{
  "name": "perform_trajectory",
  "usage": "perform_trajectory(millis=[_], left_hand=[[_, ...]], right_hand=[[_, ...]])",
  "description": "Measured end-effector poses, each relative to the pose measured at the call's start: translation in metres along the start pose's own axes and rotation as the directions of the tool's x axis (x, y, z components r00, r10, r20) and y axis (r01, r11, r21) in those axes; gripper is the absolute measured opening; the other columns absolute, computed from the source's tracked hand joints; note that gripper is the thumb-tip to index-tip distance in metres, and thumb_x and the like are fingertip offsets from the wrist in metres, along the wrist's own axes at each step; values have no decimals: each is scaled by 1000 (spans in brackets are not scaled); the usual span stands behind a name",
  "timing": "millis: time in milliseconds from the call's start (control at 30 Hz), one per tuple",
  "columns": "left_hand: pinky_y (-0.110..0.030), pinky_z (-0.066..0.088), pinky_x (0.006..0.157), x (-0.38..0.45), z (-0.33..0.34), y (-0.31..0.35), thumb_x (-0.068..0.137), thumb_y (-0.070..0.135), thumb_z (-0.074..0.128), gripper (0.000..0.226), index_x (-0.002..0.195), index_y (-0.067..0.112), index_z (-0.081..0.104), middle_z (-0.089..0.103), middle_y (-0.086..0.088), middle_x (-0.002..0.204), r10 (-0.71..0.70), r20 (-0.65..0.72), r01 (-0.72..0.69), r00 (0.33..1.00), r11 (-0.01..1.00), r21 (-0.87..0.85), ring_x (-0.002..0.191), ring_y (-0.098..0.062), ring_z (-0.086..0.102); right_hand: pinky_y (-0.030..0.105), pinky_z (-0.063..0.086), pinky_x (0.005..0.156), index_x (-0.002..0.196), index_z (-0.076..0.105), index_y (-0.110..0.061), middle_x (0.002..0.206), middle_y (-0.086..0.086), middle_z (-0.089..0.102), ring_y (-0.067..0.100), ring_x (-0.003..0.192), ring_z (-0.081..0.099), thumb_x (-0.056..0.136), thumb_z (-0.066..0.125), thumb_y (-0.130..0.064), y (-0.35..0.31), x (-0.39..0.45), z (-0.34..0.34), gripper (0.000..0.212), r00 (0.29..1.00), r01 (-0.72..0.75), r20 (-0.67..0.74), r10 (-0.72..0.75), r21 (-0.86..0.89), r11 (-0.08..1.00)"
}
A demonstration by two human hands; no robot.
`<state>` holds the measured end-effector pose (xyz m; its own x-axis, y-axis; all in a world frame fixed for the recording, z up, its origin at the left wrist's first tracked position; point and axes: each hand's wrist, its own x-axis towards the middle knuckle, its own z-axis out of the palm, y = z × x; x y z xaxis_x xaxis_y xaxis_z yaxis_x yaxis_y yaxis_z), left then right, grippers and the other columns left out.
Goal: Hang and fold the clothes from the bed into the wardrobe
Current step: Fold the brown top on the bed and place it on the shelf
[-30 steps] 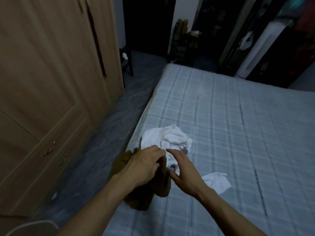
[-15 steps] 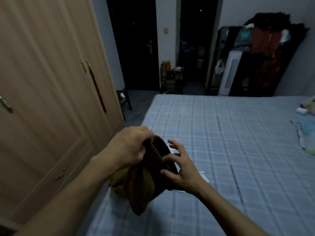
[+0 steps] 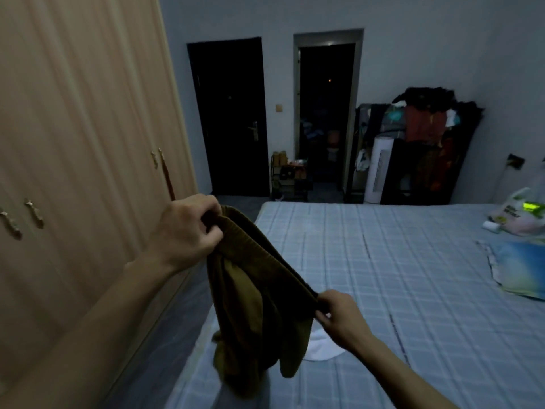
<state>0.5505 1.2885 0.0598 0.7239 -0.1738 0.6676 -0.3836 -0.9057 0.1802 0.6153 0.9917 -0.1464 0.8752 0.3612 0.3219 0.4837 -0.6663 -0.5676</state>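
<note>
Olive-brown shorts point(image 3: 253, 314) hang in the air above the bed's near left edge, stretched by their elastic waistband. My left hand point(image 3: 184, 228) grips one end of the waistband, higher and nearer the wardrobe. My right hand point(image 3: 339, 317) pinches the other end, lower and over the bed. A white garment point(image 3: 323, 346) lies on the checked bed point(image 3: 398, 276), mostly hidden behind the shorts. The wooden wardrobe point(image 3: 82, 160) fills the left side with its doors closed.
A pillow point(image 3: 522, 270) and a plastic bag point(image 3: 519, 214) lie at the bed's right edge. Beyond the bed are two dark doorways, a small shoe rack point(image 3: 290, 180), a white tower fan point(image 3: 379, 169) and a laden clothes rack point(image 3: 424, 146). A narrow floor strip runs between wardrobe and bed.
The shorts went from a bunch on the bed to hanging spread between both hands. My hands moved apart along the waistband, and my view lifted toward the far wall.
</note>
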Motion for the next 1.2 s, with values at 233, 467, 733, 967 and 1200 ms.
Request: perform_trajectory(millis=[233,467,733,967,1200], left_hand=[[-29,44,58,-15,-29,-57,69,12,73,21,78,23,57,56,6,72,-74,79,69,994,996,64,65,-12,54],[-23,40,49,-38,-3,-40,68,44,84,40,73,24,49,49,8,67,172,15,-170,985,980,-102,56,-5,47],[-29,51,61,-12,33,12,74,10,83,29,76,22,57,56,10,75,232,-13,-215,973,879,-426,67,-8,57],[-22,53,77,9,33,58,83,1,71,36,104,30,68,63,16,97,353,181,-208,918,816,-540,93,-2,63],[-39,57,75,20,39,106,86,-1,67,28,88,26,69,59,7,94,302,239,-142,923,844,-517,87,-14,63]], right_hand=[[8,37,61,70,66,-22,65,-4,62,13,62,58,79,78,-10,-39,27,-84,19,896,-41,-440,53,38,998],[15,36,56,74,67,-12,66,0,61,8,60,56,85,72,-15,-78,9,-165,13,767,-103,-642,5,-116,988],[28,54,62,76,71,-19,69,-5,69,5,64,64,77,80,-21,-85,-69,-226,10,654,-201,-756,42,-120,972],[38,61,71,84,76,-18,77,-4,74,12,71,71,73,85,-19,-56,-117,-273,14,748,-149,-652,129,24,989],[34,60,78,97,74,-10,93,8,76,25,89,73,66,85,-8,-13,-166,-314,33,956,-98,-242,166,267,959]])
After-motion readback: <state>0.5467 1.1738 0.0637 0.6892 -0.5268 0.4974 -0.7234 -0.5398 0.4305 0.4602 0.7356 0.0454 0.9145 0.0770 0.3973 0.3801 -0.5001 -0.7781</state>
